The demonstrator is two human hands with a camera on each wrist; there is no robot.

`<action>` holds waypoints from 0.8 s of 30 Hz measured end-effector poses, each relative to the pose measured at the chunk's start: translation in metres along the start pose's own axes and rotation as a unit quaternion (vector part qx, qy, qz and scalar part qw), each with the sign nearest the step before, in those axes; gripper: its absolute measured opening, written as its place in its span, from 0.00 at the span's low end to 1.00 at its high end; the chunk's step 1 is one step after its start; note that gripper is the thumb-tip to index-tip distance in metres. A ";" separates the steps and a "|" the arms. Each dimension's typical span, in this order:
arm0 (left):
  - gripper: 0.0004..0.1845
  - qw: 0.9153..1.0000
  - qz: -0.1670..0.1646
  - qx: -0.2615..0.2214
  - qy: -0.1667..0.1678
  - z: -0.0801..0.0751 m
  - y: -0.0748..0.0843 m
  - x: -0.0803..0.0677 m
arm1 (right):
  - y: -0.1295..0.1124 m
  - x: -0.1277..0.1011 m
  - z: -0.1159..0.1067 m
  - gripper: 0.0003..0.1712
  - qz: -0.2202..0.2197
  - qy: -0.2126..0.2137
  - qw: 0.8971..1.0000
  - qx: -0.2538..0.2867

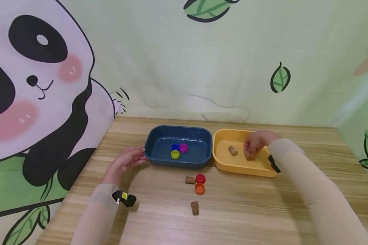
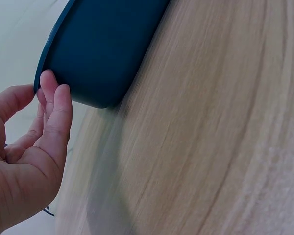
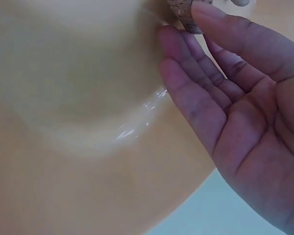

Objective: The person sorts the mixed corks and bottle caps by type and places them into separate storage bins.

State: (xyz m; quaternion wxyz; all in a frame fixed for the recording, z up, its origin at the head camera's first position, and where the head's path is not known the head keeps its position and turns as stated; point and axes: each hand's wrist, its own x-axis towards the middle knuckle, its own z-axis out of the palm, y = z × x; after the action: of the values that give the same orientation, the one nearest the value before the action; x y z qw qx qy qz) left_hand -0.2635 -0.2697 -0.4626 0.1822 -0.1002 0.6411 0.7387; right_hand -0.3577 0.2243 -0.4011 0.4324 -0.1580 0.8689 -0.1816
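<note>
At the left end of the dark blue tray [image 1: 178, 164], my left hand [image 1: 128, 161] pinches the rim; the left wrist view shows the thumb at the rim's edge and fingertips against the outer wall. Inside that tray lie a blue cap [image 1: 175, 146], a magenta cap [image 1: 183, 148] and a yellow-green cap [image 1: 175, 154]. My right hand [image 1: 257, 142] reaches into the yellow tray [image 1: 245, 171] and holds a cork [image 3: 185, 14] between thumb and fingers, low over the tray's floor. To its left in the same tray lies another cork [image 1: 232, 150].
On the wooden table [image 1: 159, 217] in front of the trays lie a cork [image 1: 190, 180], a red cap [image 1: 200, 178], an orange cap [image 1: 199, 188] and, nearer, one more cork [image 1: 194, 208]. The two trays stand side by side. Behind the table hangs a printed cloth [image 1: 171, 68].
</note>
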 end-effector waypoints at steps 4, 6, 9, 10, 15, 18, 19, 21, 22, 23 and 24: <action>0.05 1.000 0.001 0.001 0.000 0.001 0.001 -0.001 | -0.001 0.001 0.001 0.17 0.012 0.003 1.000 0.003; 0.06 1.000 0.002 0.002 0.000 0.001 0.001 0.000 | -0.001 0.001 0.001 0.17 0.013 0.004 1.000 0.002; 0.07 1.000 0.003 0.001 0.002 0.002 0.001 0.000 | -0.001 0.000 0.001 0.18 0.011 0.003 1.000 -0.001; 0.07 1.000 0.003 0.001 0.004 0.002 0.001 0.001 | -0.001 0.000 0.001 0.18 0.012 0.003 1.000 -0.001; 0.07 1.000 0.003 0.004 0.005 0.001 0.001 0.001 | 0.000 0.000 0.001 0.20 0.007 -0.005 1.000 0.008; 0.10 1.000 0.002 0.006 0.003 0.000 0.000 0.001 | 0.001 0.000 0.001 0.20 0.006 -0.009 1.000 0.012; 0.10 1.000 0.002 0.006 0.002 0.000 0.000 0.001 | 0.001 -0.001 0.001 0.20 0.004 -0.010 1.000 0.011; 0.12 1.000 0.002 0.007 0.000 0.000 0.000 0.000 | 0.001 -0.001 -0.001 0.21 0.003 -0.012 1.000 0.009; 0.12 1.000 0.002 0.007 0.000 0.000 0.000 0.000 | 0.001 -0.002 -0.001 0.21 0.002 -0.012 1.000 0.006; 0.11 1.000 0.003 0.007 0.000 0.000 0.000 0.000 | 0.001 -0.002 -0.002 0.21 0.000 -0.013 1.000 0.005; 0.10 1.000 0.003 0.007 0.000 0.000 0.000 0.000 | 0.001 -0.002 -0.003 0.21 0.000 -0.012 1.000 0.008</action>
State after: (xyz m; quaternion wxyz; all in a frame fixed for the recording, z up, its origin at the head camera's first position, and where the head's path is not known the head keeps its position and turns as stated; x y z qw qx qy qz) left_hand -0.2630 -0.2698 -0.4628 0.1806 -0.0971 0.6464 0.7349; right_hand -0.3588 0.2271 -0.3984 0.4441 -0.1568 0.8621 -0.1869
